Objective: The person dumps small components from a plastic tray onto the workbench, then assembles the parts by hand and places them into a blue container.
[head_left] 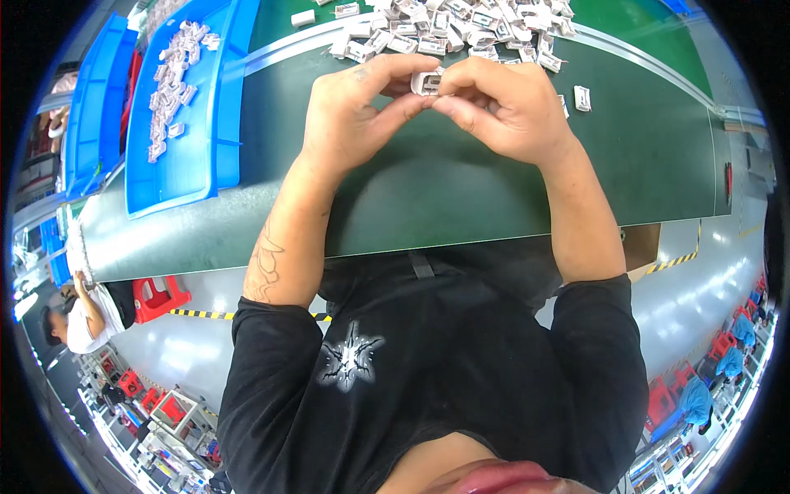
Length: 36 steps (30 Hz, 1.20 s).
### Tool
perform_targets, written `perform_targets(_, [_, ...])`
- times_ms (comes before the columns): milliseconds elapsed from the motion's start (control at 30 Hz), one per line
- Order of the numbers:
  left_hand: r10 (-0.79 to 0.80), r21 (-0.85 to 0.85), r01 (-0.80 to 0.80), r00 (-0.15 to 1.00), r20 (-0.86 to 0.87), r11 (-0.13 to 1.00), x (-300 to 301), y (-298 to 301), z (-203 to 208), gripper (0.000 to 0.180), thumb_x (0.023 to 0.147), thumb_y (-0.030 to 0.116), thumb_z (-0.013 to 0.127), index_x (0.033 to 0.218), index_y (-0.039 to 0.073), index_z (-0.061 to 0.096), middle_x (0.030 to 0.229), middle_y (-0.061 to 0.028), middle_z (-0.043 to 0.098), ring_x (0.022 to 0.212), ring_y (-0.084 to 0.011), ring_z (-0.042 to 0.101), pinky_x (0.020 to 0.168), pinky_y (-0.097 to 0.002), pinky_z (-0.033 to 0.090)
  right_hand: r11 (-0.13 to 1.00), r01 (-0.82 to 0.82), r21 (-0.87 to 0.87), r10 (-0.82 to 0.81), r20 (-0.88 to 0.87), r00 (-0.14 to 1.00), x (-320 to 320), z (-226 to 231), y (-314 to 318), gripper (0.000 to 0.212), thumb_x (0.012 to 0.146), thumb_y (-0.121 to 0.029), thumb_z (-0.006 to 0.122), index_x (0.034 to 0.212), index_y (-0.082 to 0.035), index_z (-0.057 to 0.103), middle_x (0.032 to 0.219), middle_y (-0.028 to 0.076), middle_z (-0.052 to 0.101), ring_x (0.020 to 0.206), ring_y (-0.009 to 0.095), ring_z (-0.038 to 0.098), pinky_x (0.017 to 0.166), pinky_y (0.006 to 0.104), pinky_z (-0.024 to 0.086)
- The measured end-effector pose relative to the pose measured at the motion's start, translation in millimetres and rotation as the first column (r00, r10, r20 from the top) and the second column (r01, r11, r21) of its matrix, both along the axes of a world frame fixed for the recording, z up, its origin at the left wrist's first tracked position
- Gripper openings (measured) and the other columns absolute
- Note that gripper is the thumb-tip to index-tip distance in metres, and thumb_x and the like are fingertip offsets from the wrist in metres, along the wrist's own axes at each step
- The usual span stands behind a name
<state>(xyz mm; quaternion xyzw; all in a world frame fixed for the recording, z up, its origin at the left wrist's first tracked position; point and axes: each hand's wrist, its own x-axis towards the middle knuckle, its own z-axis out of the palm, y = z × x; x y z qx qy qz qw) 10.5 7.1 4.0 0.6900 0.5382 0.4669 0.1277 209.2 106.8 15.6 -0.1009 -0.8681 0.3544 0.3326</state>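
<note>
A small white plastic housing (427,83) with a dark slot is pinched between both my hands, above the green work table. My left hand (350,111) grips its left side with thumb and index finger. From the right, my right hand (510,107) closes thumb and index finger on the other end, its remaining fingers curled in. Just beyond my fingers lies a heap of similar white housings (448,29). One loose housing (583,98) rests to the right of my right hand, and another is partly hidden behind that hand.
At the left a blue tray (181,185) holds several white housings, with another blue tray (99,123) beyond it. A metal rail (288,48) crosses the green table (428,206). A red stool (160,298) and a person in white (86,321) are at the far left.
</note>
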Motion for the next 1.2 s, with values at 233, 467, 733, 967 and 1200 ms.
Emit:
perform_targets(233, [-0.080, -0.035, 0.123, 0.809, 0.582, 0.992, 4, 0, -5, 0.035, 0.087, -0.001, 0.077, 0.120, -0.002, 0.066, 0.103, -0.0122, 0.075, 0.093, -0.0173, 0.074, 0.080, -0.0290, 0.060, 0.971, 0.094, -0.220, -0.122, -0.117, 0.986, 3, -4, -2, 0.005, 0.088, -0.006, 0.069, 0.092, -0.005, 0.066, 0.068, 0.002, 0.066, 0.059, 0.007, 0.063, 0.054, 0.0255, 0.048])
perform_targets(467, [-0.309, 0.317, -0.184, 0.069, 0.949, 0.931, -51, 10, 9, 0.092, 0.094, 0.050, 0.065, 0.154, 0.006, 0.011, 0.144, -0.0248, 0.053, 0.120, -0.0313, 0.065, 0.090, -0.0379, 0.060, 0.944, 0.327, 0.038, -0.326, 0.241, 0.914, -5, -11, 17, 0.017, 0.088, -0.025, 0.070, 0.097, -0.011, 0.069, 0.075, 0.005, 0.069, 0.070, 0.024, 0.068, 0.064, 0.0359, 0.052])
perform_targets(733, [0.197, -0.066, -0.216, 0.954, -0.227, 0.974, -22, 12, -23, 0.056, 0.081, 0.024, 0.082, 0.133, 0.018, 0.062, 0.100, -0.0040, 0.068, 0.078, -0.0179, 0.066, 0.071, -0.0343, 0.055, 0.873, 0.335, 0.354, -0.483, 0.533, 0.695, -28, -32, 5, 0.021, 0.090, -0.029, 0.066, 0.095, -0.009, 0.068, 0.090, 0.010, 0.073, 0.087, 0.035, 0.071, 0.073, 0.0475, 0.056])
perform_targets(967, [0.077, -0.157, -0.121, 0.961, -0.265, 0.980, 9, 13, -20, 0.060, 0.075, 0.030, 0.086, 0.128, 0.017, 0.062, 0.101, -0.0054, 0.068, 0.090, -0.0259, 0.069, 0.076, -0.0381, 0.058, 0.845, 0.394, -0.363, -0.245, 0.393, 0.887, -19, -25, 5, 0.023, 0.089, -0.026, 0.072, 0.089, -0.003, 0.072, 0.071, 0.006, 0.069, 0.063, 0.014, 0.061, 0.061, 0.0305, 0.048])
perform_targets(1200, [-0.071, -0.157, 0.075, 0.997, 0.031, 0.985, -4, 5, -9, 0.055, 0.087, 0.013, 0.075, 0.140, 0.009, 0.059, 0.095, -0.0098, 0.072, 0.068, -0.0215, 0.067, 0.067, -0.0315, 0.056, 0.926, 0.018, -0.377, -0.014, 0.014, 1.000, -1, -4, 9, 0.017, 0.094, -0.017, 0.070, 0.106, -0.005, 0.070, 0.083, 0.002, 0.070, 0.072, 0.009, 0.065, 0.066, 0.0269, 0.051])
